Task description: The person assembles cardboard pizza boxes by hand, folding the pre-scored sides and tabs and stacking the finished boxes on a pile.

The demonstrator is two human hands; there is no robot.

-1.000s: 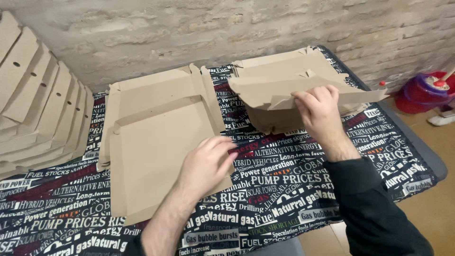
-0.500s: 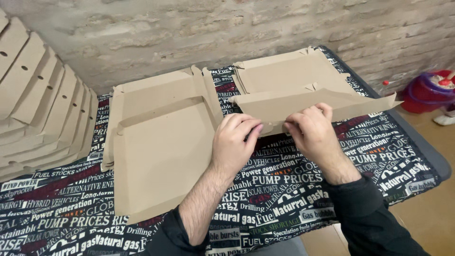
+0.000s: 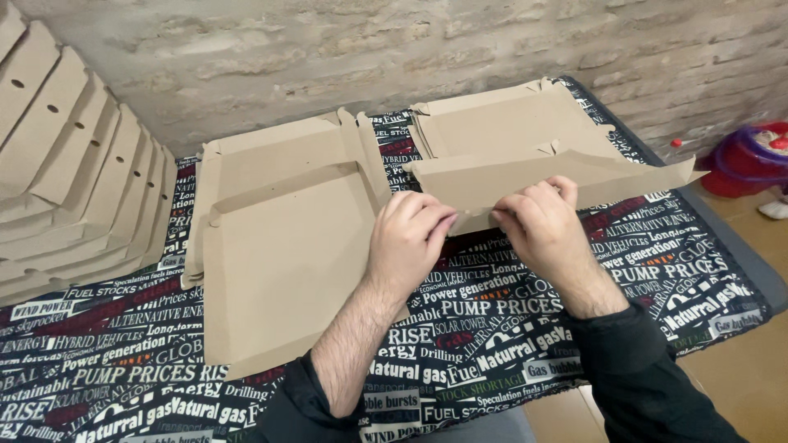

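**A:** status on the hands?

**B:** Both on the same piece. Left hand (image 3: 408,238) and right hand (image 3: 538,226) are side by side, near the middle of the table (image 3: 743,267), fingers curled over the near edge of a folded cardboard flap (image 3: 574,176). Each pinches that flap, thumb underneath, fingers on top. Hands are close together but not touching.

**A:** where's the flap sit?

**B:** It's the front wall of the right-hand cardboard box blank (image 3: 505,123), which lies toward the table's back right corner. Flap is raised and tilted, running from about mid-table out past the right edge, its pointed end hanging over the side.

**A:** anything else on the surface?

**B:** Second flat box blank (image 3: 283,238), left of the hands, lying open from the back edge almost to the front edge. Left forearm crosses its near right corner. Table is covered with a black cloth printed in white and red lettering (image 3: 484,344).

**A:** surroundings?

**B:** Stack of folded cardboard boxes (image 3: 70,180) at the left edge, leaning fan-wise. Brick wall (image 3: 328,49) behind. Red and purple tub (image 3: 751,160) on the floor, right of the table.
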